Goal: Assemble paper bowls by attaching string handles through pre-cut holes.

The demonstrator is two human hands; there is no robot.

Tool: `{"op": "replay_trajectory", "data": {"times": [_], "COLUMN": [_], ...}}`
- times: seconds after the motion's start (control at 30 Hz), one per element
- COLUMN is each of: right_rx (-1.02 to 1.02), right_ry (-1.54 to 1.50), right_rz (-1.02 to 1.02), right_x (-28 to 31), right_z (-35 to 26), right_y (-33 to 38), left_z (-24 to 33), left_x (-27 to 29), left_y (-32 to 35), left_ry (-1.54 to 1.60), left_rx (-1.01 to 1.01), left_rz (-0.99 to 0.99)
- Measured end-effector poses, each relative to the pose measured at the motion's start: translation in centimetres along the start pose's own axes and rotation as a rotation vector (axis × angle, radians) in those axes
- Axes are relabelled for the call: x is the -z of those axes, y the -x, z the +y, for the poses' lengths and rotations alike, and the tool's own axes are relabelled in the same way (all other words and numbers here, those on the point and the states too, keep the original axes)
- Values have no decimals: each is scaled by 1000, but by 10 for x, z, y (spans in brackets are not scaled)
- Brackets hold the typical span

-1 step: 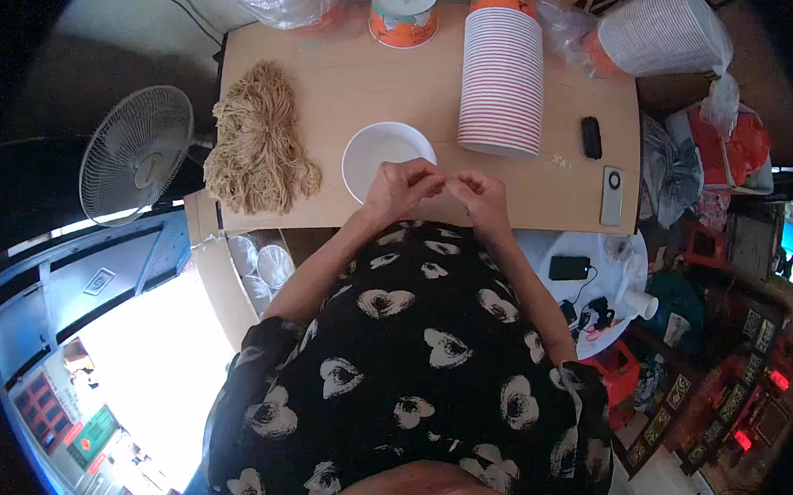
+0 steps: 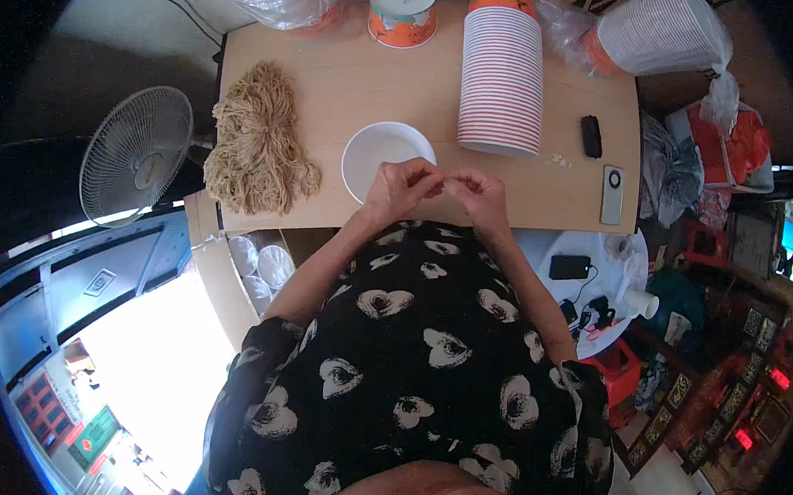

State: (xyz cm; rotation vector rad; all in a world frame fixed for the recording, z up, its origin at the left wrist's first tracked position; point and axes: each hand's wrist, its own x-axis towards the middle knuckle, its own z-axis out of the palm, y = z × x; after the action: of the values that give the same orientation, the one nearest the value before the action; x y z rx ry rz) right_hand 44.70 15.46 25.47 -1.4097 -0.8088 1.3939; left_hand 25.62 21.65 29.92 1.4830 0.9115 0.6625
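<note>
Nothing has moved: left hand (image 2: 400, 187) and right hand (image 2: 476, 195) pinch a thin strand; white bowl (image 2: 376, 150) at 11 o'clock empty, cord bundle (image 2: 258, 142) untouched.

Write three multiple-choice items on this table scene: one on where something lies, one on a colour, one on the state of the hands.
1. Where does the bundle of tan strands lie relative to the white bowl?
A. To the person's left of it
B. To the person's right of it
C. Inside it

2. What colour is the table?
A. Dark blue
B. Light wood tan
C. Black

3. How are the left hand and right hand placed?
A. Far apart at the table's two ends
B. Fingertips brought together at the bowl's near rim
C. Resting flat on the tall cup stack

Answers: A, the bundle sits at the left edge; B, the bare top is pale wood; B, the fingers meet between the hands.
</note>
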Motion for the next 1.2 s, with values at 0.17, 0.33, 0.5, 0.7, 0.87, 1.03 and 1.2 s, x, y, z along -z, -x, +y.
{"op": "replay_trajectory", "data": {"times": [0.17, 0.33, 0.5, 0.7, 0.87, 1.03, 1.2], "right_rx": [37, 146, 177, 308, 409, 422, 384], "right_ry": [139, 109, 99, 231, 314, 418, 466], "right_rz": [11, 81, 210, 261, 250, 171, 157], "right_x": [11, 33, 48, 39, 19, 9, 2], "right_z": [-35, -25, -23, -34, -50, -45, -44], "right_y": [18, 18, 12, 6, 3, -3, -5], "left_z": [8, 10, -15, -16, 15, 0, 5], "left_x": [-21, -37, -53, -53, -25, -18, -14], "left_y": [-8, -26, -38, -38, -28, -25, -27], "left_ry": [-59, -119, -444, -412, -301, -88, -80], "left_rx": [54, 62, -135, -49, 32, 127, 127], "left_rz": [-31, -104, 118, 106, 87, 42, 42]}}
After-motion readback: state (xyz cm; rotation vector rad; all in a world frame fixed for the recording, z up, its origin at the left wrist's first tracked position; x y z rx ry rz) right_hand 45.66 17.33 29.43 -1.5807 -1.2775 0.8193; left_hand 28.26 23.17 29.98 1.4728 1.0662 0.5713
